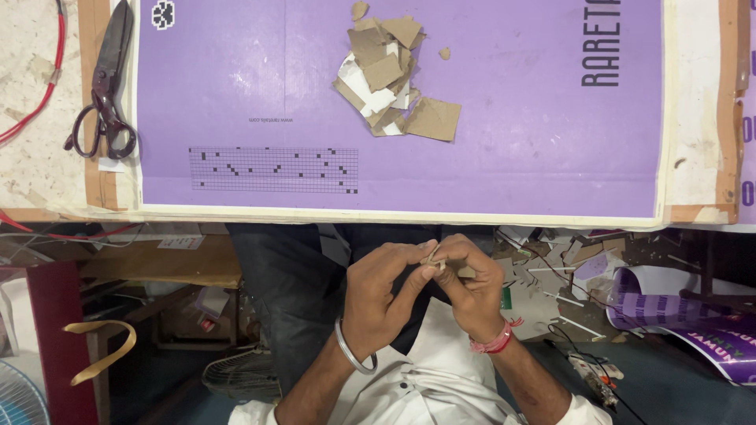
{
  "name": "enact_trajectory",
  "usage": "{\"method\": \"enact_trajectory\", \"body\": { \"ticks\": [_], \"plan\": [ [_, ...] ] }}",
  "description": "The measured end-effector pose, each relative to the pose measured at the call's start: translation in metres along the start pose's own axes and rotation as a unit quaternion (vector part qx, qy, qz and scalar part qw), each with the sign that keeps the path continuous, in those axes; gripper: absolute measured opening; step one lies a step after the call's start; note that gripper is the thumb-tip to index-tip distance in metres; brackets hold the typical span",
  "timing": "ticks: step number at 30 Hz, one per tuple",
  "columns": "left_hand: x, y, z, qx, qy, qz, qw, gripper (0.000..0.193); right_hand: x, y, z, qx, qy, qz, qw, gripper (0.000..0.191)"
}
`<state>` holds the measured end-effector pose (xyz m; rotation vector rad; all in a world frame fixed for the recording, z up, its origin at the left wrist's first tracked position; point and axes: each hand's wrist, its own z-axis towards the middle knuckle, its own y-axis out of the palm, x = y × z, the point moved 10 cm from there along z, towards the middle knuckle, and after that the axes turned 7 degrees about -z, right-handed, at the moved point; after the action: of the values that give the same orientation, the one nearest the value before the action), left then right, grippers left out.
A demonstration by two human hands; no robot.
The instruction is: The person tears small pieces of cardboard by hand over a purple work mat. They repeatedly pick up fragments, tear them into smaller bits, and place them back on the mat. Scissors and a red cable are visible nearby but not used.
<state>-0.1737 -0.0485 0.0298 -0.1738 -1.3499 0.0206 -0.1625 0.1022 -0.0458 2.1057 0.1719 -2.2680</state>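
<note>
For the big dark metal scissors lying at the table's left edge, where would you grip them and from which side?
The dark metal scissors lie flat and closed on the bare table edge beside the purple printed sheet, with the handle loops toward the person and the blades pointing away. Probably best gripped at the loops, coming from the person's near side, away from the tips.

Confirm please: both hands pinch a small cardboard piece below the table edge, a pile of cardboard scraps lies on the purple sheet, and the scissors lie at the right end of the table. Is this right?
Not quite. In the head view the scissors lie at the left end of the table, beside the purple sheet. The rest holds: the left hand and right hand pinch a small cardboard piece below the table edge, and the pile of cardboard scraps lies on the sheet.
</note>
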Motion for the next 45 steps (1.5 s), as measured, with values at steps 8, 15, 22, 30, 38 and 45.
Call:
{"method": "enact_trajectory", "body": {
  "ticks": [8,15,22,30,38,45],
  "plan": [
    [-0.005,-0.005,-0.001,0.017,-0.021,-0.025,0.999,0.014,0.000,0.005,-0.001,-0.013,-0.004,0.022,1.000,0.005],
    [-0.024,-0.008,-0.007,0.045,-0.085,-0.060,0.994,0.017,0.007,0.011,-0.003,-0.044,0.027,0.094,0.994,0.007],
    [-0.017,-0.021,-0.001,0.072,-0.050,-0.072,0.994,0.015,0.016,0.008,0.003,-0.021,0.063,0.198,0.978,0.010],
    [0.025,-0.020,0.004,0.057,0.104,0.069,0.990,0.024,0.020,0.003,0.005,0.007,0.083,0.187,0.979,0.010],
    [0.035,-0.015,-0.003,0.039,0.178,0.137,0.974,0.026,-0.002,-0.010,0.000,0.040,0.010,-0.013,0.999,0.012],
    [0.044,-0.014,-0.012,0.049,0.240,0.172,0.954,0.023,-0.047,-0.010,0.004,-0.025,-0.078,0.001,0.997,0.022]
  ]
}}
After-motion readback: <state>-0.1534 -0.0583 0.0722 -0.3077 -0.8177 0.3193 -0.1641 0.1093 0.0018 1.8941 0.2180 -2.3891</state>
